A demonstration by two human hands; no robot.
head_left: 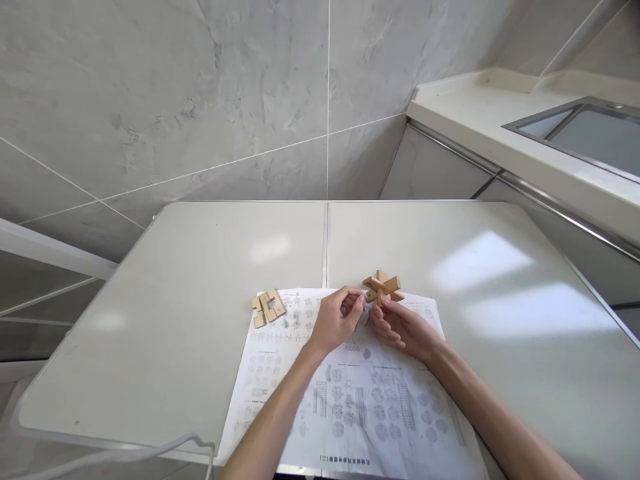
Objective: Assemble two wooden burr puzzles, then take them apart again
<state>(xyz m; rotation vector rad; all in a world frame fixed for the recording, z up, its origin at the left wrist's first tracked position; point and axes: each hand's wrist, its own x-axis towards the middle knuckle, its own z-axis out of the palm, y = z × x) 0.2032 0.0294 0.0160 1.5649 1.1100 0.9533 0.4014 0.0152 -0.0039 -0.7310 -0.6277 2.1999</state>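
Observation:
A partly interlocked wooden burr puzzle (384, 287), with bars sticking out in several directions, is held just above the far edge of a printed sheet (345, 393). My right hand (407, 331) grips its lower part between thumb and fingers, palm turned inward. From the other side, my left hand (341, 315) is closed in a pinch at the puzzle's left end; its fingertips partly hide what they hold there. Several notched wooden puzzle pieces (270, 308) lie together on the sheet's upper left corner.
The sheet carries rows of small assembly drawings and lies on a pale folding table (165, 320) with a centre seam. A white cable (140, 453) crosses the front left edge. A tiled wall stands behind, and a counter (465, 127) with a sink (585, 137) is at the right.

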